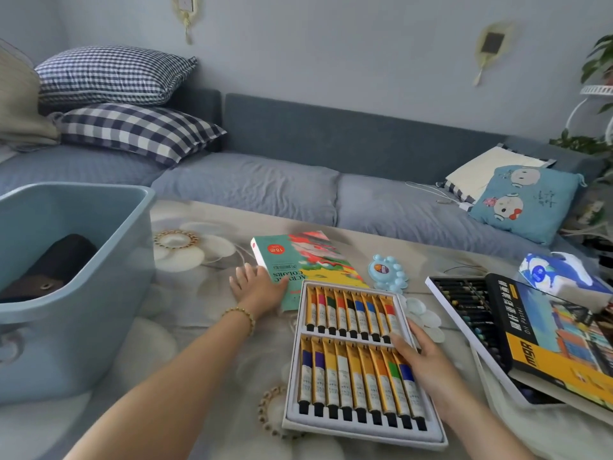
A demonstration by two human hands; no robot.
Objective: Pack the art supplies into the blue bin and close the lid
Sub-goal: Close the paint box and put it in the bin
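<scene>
The blue bin [76, 293] stands open at the left of the desk [199, 327], a dark bundle [49, 270] inside. The left hand [257, 287] lies flat, fingers spread, on the acrylic box lid [308, 260], whose long axis runs away and slightly leftward. The paint tray [361, 360] lies lengthwise toward the viewer, caps near; the right hand [428, 360], fingers loosely apart, rests on its right edge. The pastel box [530, 343] sits far right.

Single head-worn wide-angle view, looking forward and down from close above a floral-covered surface [205, 313], both forearms entering from the bottom edge, blue bin [76, 293] at left, sofa [298, 194] and wall across the far background, edges bowed.
</scene>
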